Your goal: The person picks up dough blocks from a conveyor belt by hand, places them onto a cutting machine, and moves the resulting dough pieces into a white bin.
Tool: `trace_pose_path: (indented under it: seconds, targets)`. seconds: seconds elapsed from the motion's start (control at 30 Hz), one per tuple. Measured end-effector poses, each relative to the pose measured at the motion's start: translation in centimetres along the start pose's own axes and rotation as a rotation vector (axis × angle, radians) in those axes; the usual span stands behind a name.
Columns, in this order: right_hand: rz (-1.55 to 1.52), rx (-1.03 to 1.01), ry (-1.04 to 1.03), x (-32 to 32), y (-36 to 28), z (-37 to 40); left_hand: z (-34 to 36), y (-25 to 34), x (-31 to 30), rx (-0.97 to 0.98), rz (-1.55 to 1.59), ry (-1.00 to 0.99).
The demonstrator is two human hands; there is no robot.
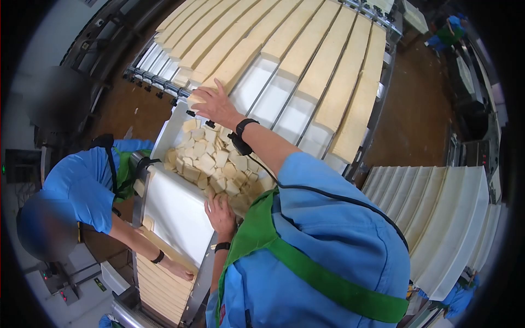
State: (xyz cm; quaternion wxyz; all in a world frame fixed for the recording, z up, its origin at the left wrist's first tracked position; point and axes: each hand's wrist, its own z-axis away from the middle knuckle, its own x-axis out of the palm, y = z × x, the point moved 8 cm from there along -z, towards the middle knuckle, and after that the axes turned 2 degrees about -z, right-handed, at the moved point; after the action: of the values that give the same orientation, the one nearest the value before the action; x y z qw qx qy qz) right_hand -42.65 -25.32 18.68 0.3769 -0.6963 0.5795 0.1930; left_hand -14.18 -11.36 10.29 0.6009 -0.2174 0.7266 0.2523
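Observation:
My right hand point(214, 105) reaches to the near end of a long row of stacked pale biscuits point(240, 60), at the rack's front bar. Its fingers curl round a few pale square biscuits point(194, 100), and one finger sticks up apart. Lower down, my left hand point(220, 214) lies at the edge of a heap of loose square biscuits point(210, 158) in a white bin point(164, 136). The fingers of that hand are stretched and slightly apart, with nothing visible in them. Black bands circle both wrists.
A co-worker's hand point(179, 270) touches stacked biscuit rows point(161, 292) at lower left, beside a white panel point(178, 205). Dark rods separate the long rows on the rack point(268, 82). White trays point(437, 218) are stacked at right. A cable point(328, 191) runs along my right arm.

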Motion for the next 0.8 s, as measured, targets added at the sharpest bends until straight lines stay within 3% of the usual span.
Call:
trace_pose_path:
  seconds: [0.8]
  targets:
    - [-0.008, 0.026, 0.049, 0.8, 0.2, 0.2, 0.4, -0.6, -0.8, -0.034, 0.065, 0.064]
